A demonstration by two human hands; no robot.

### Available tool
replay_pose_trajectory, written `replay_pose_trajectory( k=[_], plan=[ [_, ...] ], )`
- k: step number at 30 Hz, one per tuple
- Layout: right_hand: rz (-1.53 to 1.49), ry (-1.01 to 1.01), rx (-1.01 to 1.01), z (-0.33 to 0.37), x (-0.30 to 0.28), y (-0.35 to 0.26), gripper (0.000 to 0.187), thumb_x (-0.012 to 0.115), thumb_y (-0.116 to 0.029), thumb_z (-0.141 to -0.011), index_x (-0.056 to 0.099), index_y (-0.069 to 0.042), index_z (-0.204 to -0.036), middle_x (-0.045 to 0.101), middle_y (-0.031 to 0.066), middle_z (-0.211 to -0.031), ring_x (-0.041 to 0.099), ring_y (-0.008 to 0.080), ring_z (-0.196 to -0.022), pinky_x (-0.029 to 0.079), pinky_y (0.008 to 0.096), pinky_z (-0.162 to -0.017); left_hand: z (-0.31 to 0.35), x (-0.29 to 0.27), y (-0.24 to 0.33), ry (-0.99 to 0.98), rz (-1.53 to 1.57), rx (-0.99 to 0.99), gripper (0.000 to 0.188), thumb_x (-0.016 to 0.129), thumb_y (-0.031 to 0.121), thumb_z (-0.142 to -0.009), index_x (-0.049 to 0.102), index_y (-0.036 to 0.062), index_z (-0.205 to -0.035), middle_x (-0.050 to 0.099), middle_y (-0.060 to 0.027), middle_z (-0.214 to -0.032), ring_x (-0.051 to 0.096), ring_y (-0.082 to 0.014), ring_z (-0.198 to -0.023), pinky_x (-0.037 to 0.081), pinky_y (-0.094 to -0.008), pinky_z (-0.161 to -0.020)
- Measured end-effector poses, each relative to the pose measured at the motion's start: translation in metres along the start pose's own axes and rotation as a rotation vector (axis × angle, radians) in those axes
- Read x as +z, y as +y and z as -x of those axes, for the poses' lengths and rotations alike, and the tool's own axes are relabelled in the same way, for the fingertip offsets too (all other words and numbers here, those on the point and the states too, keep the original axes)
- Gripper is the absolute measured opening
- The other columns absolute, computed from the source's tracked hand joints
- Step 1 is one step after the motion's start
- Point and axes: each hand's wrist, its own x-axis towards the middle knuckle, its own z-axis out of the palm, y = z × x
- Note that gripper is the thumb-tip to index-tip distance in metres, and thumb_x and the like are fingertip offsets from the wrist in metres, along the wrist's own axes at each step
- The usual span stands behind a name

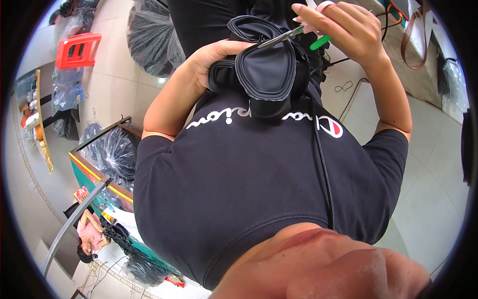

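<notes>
My left hand is closed on a bundle of black leather-like pieces with curved, ridged edges, held in front of my belly. The thumb lies along the top, and the other fingers are mostly hidden beneath. A pair of scissors with pink and green on the handles is gripped in my right hand. Their metal blades point left and lie across the upper edge of the black piece, close to my left thumb. Whether anything sits between the blades I cannot make out.
A red plastic stool and a large clear bag of black material stand at the left. Nearer is a metal-framed bin of bagged goods. A person in pink is at the lower left. A brown strap hangs at the right.
</notes>
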Motion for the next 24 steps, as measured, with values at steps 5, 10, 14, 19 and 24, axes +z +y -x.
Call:
replay_pose_trajectory(
  k=[5,10,14,19,24],
  plan=[
    [-0.136,0.083,0.194,0.0055,-0.0014,0.0002,0.028,0.073,-0.02,-0.077,0.067,-0.008,-0.102,0.043,-0.0041,-0.057,0.045,0.0079,-0.047,0.035,0.0218,-0.041,0.0021,0.0001,0.0005,0.028,-0.01,0.01,0.025,0.057,0.011,-0.088,0.061,-0.0062,-0.107,0.068,-0.0167,-0.096,0.069,-0.0219,-0.081,0.059,-0.0329,-0.074],
    [-0.027,0.004,0.094,0.0087,-0.005,0.0011,0.029,0.072,-0.022,-0.078,0.067,-0.009,-0.103,0.044,-0.0044,-0.057,0.045,0.0075,-0.048,0.034,0.0213,-0.041,0.0014,0.0014,0.0004,0.012,-0.01,0.001,0.026,0.057,0.011,-0.089,0.061,-0.0061,-0.107,0.068,-0.0165,-0.096,0.069,-0.0219,-0.08,0.059,-0.0332,-0.074],
    [-0.057,-0.011,0.128,0.0087,-0.0068,0.0005,0.029,0.072,-0.022,-0.078,0.067,-0.009,-0.104,0.045,-0.0045,-0.058,0.046,0.0074,-0.048,0.034,0.0213,-0.042,0.0011,0.0033,0.0001,0.033,-0.013,0.005,0.026,0.057,0.012,-0.089,0.061,-0.0059,-0.107,0.068,-0.0162,-0.096,0.069,-0.0216,-0.08,0.059,-0.033,-0.073],
    [-0.145,-0.004,0.198,0.0084,-0.0047,-0.0025,0.03,0.072,-0.022,-0.078,0.067,-0.009,-0.105,0.044,-0.0044,-0.058,0.046,0.0076,-0.049,0.035,0.0216,-0.042,0.0012,0.0006,0.0018,0.031,-0.03,-0.009,0.026,0.057,0.012,-0.089,0.061,-0.005,-0.108,0.068,-0.0158,-0.096,0.069,-0.0213,-0.08,0.059,-0.0327,-0.073],
    [0.034,-0.049,0.014,0.0051,-0.0072,0.0029,0.033,0.073,-0.021,-0.077,0.067,-0.008,-0.107,0.044,-0.0041,-0.058,0.047,0.0077,-0.05,0.036,0.0217,-0.043,0.0006,0.0032,0.0022,-0.001,-0.035,-0.011,0.025,0.058,0.012,-0.088,0.062,-0.0044,-0.107,0.068,-0.0155,-0.096,0.069,-0.0212,-0.081,0.059,-0.0331,-0.074]
  ],
)
